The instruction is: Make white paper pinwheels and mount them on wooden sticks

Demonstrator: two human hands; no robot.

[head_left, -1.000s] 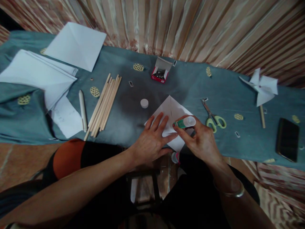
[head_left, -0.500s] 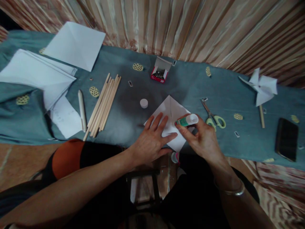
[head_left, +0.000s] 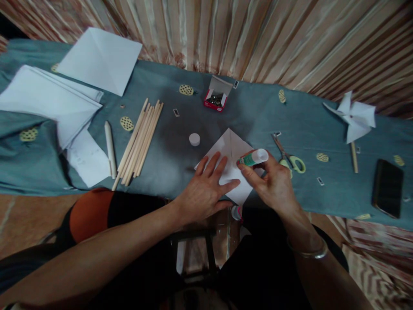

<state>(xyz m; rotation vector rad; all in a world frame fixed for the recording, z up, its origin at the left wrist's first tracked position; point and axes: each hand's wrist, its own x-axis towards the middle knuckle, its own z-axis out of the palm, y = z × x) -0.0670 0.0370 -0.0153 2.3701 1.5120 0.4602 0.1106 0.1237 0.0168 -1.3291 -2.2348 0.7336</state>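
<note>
A square sheet of white paper (head_left: 237, 142) with fold creases lies cornerwise near the front edge of the cloth-covered table. Across its left side my left hand (head_left: 208, 183) rests flat with fingers spread, pressing on the sheet. My right hand (head_left: 272, 176) grips a green and white glue stick (head_left: 253, 158), tilted with its lower end at the paper; the tip itself is hidden by my fingers. A white cap (head_left: 194, 139) sits on the cloth left of the sheet. Green-handled scissors (head_left: 295, 162) lie just right of my right hand, blades apart.
Left are several wooden sticks (head_left: 142, 142), a pale pencil-like stick (head_left: 110, 148) and white papers (head_left: 48, 92), with another creased sheet (head_left: 100, 60) behind. A red box of small metal pieces (head_left: 217, 98) stands at the back. Right are a paper pinwheel (head_left: 351, 116) and a phone (head_left: 387, 188).
My right hand and the glue stick have shifted slightly away from me over the paper. My left hand stays in place on the sheet.
</note>
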